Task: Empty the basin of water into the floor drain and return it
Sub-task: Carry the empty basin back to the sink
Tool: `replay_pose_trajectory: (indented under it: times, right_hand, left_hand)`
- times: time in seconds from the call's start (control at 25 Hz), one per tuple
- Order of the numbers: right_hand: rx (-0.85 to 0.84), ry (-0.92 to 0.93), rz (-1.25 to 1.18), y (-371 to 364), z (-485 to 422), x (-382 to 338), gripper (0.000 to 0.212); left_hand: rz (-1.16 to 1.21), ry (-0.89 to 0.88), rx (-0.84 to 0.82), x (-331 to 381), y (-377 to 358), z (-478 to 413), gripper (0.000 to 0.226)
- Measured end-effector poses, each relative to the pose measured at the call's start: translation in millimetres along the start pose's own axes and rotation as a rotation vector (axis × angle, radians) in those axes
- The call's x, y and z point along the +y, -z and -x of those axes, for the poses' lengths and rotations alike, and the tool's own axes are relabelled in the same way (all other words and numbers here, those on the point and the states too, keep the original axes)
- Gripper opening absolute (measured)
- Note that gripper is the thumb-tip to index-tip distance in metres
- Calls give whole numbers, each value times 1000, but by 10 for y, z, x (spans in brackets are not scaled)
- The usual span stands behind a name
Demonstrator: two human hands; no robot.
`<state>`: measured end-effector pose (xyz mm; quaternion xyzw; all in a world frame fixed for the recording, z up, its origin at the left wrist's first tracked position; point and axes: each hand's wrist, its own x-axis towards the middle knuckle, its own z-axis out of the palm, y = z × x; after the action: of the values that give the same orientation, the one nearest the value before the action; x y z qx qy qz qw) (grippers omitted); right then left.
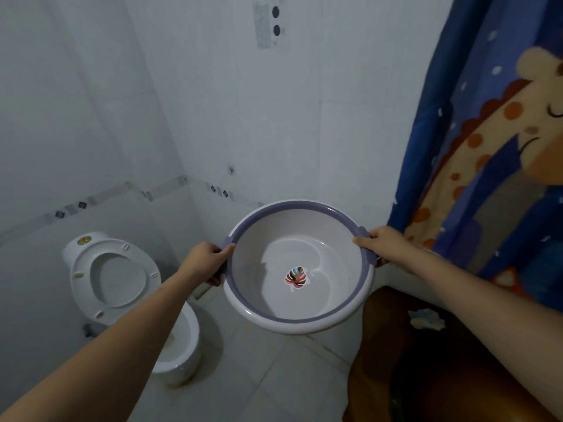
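White-tiled bathroom: left hand (204, 263) and right hand (382, 243) each grip a handle of the leaf-printed basin (344, 269), fingers (362, 240) curled.

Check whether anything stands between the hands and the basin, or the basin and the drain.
Nothing separates them: left hand and right hand each grip a handle of the basin. The drain is not in view, so that path cannot be judged.

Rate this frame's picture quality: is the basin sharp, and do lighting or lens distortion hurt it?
Head view: dim, cool, even light, no harsh glare; the basin is sharp, with a curved shadow across its bottom; wide-angle distortion bends the tile border along the wall; the shower curtain at the right edge looks slightly soft.
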<state>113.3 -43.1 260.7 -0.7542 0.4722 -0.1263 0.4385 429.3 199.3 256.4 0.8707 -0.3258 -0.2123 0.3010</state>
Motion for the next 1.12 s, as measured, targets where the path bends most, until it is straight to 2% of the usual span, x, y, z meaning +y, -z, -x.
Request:
replay_pose_trajectory:
  times: [0.24, 0.44, 0.6, 0.92, 1.12]
  right_hand:
    - [93, -91, -62, 376, 468, 682, 26]
    - [188, -185, -43, 669, 949, 1243, 42]
    - [281, -254, -102, 987, 1335, 1594, 31]
    - [450, -432, -136, 1561, 2263, 2206, 41]
    - [545, -527, -152, 1717, 2702, 2448, 33]
  left_hand:
    - [-81, -138, -127, 414, -589, -31, 61]
    - [-124, -256, -247, 805, -1173, 18, 62]
    - [-121, -339, -326, 1175, -1651, 148, 59]
    - [-164, -450, -533, 2022, -2456, 533, 60]
    - [-213, -571, -602, 2377, -2802, 786, 56]
